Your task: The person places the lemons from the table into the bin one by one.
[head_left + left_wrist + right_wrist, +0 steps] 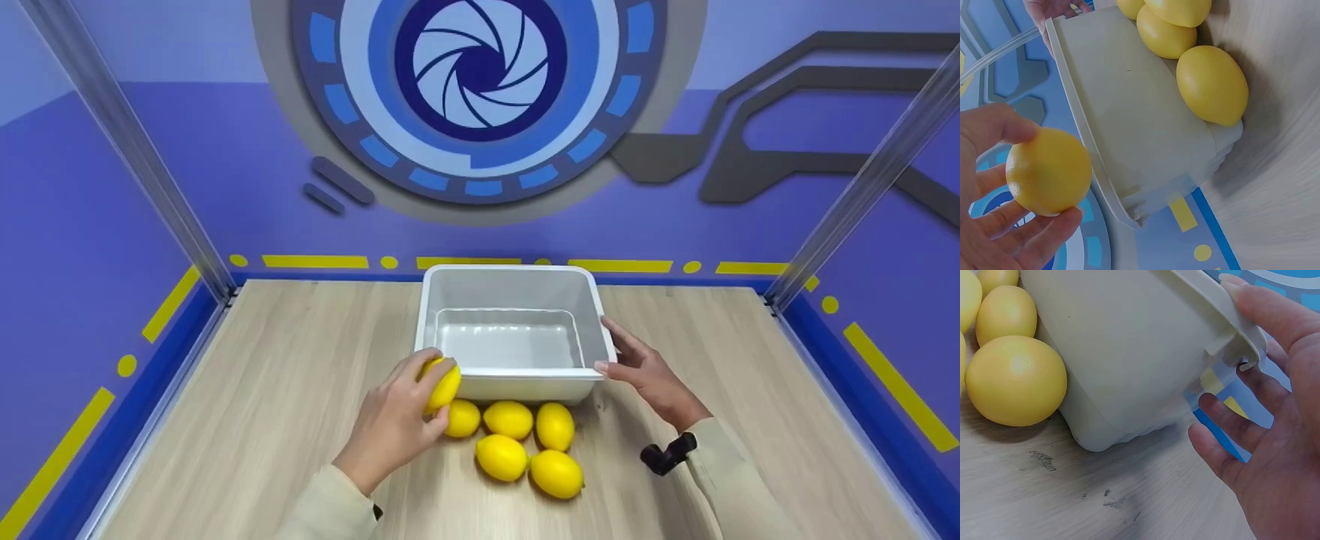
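Note:
My left hand [397,420] holds a yellow lemon [444,385] between thumb and fingers, just off the front left corner of a white plastic bin [517,384]. In the left wrist view that lemon [1050,171] is raised level with the bin's rim. My right hand [652,375] grips the bin's rim at the front right corner. Its thumb lies on top and a finger hooks beneath, as the right wrist view of the hand [1280,410] shows. Several more lemons [556,474] lie on the table against and before the bin's front wall. No lemon shows inside the bin.
The wooden table [315,337] is bounded by blue-purple printed panels [225,165] at the back and sides. Metal posts [127,142] stand at the back corners. A black strap piece [667,454] is on the right wrist.

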Tool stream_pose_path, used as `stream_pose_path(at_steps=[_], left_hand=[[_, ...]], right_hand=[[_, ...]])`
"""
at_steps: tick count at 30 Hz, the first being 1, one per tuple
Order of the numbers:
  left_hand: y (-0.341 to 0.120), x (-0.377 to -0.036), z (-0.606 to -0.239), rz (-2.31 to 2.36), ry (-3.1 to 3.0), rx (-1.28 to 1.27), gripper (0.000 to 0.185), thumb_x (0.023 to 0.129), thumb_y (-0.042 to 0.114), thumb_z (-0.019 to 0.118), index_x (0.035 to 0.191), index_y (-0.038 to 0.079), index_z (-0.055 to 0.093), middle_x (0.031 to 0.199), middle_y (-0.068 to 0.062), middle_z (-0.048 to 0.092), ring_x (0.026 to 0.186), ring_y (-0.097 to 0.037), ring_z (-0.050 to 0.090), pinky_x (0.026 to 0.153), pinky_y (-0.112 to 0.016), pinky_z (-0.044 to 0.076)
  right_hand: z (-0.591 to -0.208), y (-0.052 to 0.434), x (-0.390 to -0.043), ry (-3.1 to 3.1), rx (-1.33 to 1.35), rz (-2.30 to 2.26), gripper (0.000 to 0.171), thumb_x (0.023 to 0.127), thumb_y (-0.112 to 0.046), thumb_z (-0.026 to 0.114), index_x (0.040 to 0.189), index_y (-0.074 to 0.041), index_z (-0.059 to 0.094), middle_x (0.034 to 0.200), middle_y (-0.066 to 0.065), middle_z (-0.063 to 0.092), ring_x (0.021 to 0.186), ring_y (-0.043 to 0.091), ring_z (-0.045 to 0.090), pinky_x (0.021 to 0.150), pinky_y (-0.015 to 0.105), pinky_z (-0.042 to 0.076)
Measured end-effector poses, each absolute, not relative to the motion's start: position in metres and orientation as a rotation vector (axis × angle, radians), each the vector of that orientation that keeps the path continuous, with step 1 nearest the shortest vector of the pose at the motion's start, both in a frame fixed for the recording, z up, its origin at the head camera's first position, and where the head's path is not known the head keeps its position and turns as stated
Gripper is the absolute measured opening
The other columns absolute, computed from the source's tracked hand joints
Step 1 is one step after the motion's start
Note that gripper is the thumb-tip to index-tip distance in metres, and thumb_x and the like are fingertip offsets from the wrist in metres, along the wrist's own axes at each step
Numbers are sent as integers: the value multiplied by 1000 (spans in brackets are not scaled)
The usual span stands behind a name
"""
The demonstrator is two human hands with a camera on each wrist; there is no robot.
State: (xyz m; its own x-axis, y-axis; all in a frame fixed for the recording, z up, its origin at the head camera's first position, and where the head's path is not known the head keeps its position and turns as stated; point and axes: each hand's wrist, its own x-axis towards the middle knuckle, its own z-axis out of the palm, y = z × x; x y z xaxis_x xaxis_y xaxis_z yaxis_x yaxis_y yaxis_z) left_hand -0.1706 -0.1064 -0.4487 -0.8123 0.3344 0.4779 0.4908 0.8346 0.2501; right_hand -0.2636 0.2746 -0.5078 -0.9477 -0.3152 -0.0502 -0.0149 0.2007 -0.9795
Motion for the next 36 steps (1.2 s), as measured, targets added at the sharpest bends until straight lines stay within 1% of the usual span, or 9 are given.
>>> stream_pose_path(at_steps=[6, 10, 18, 24, 28, 36], left_hand=[[-105, -172, -447, -507, -2589, -618, 55, 74, 17, 76, 126, 21, 59, 128, -3, 56, 107, -20, 62, 68, -30, 58], [-104, -173, -447, -503, -2596, -615, 54, 75, 17, 76, 126, 21, 59, 128, -3, 56, 108, -20, 61, 71, -31, 58], [-103, -176, -448, -511, -2624, -592, 54, 77, 18, 76, 127, 22, 58, 130, -2, 55, 108, -19, 60, 74, -32, 59], [-102, -179, -451, -503, -2595, -599, 53, 76, 16, 75, 127, 22, 59, 129, -2, 56, 107, -20, 61, 71, -33, 58], [-101, -181, -452, -484, -2584, -599, 53, 77, 16, 74, 127, 21, 59, 129, -2, 57, 110, -21, 62, 72, -34, 58], [-100, -183, -451, -478, -2581, -595, 54, 79, 18, 74, 131, 20, 57, 134, -3, 56, 118, -21, 59, 78, -36, 59]], right_hand=[[-508, 273, -264, 2230, -318, -1821, 77, 90, -22, 67, 153, -30, 25, 161, 6, 22, 142, 33, 34, 96, 17, 47], [-507, 273, -264, 2226, -309, -1830, 77, 90, -21, 68, 153, -30, 26, 161, 6, 23, 141, 33, 35, 95, 17, 47], [-508, 273, -264, 2222, -307, -1835, 76, 90, -21, 67, 153, -30, 25, 161, 6, 23, 142, 33, 35, 95, 17, 47], [-509, 274, -264, 2203, -310, -1849, 76, 91, -19, 67, 153, -30, 25, 161, 5, 23, 142, 32, 35, 95, 18, 48], [-510, 275, -264, 2189, -316, -1856, 75, 92, -19, 65, 153, -32, 24, 161, 5, 22, 143, 32, 34, 96, 18, 47], [-510, 275, -264, 2178, -324, -1869, 76, 92, -19, 65, 154, -30, 23, 161, 6, 22, 142, 33, 34, 96, 19, 48]])
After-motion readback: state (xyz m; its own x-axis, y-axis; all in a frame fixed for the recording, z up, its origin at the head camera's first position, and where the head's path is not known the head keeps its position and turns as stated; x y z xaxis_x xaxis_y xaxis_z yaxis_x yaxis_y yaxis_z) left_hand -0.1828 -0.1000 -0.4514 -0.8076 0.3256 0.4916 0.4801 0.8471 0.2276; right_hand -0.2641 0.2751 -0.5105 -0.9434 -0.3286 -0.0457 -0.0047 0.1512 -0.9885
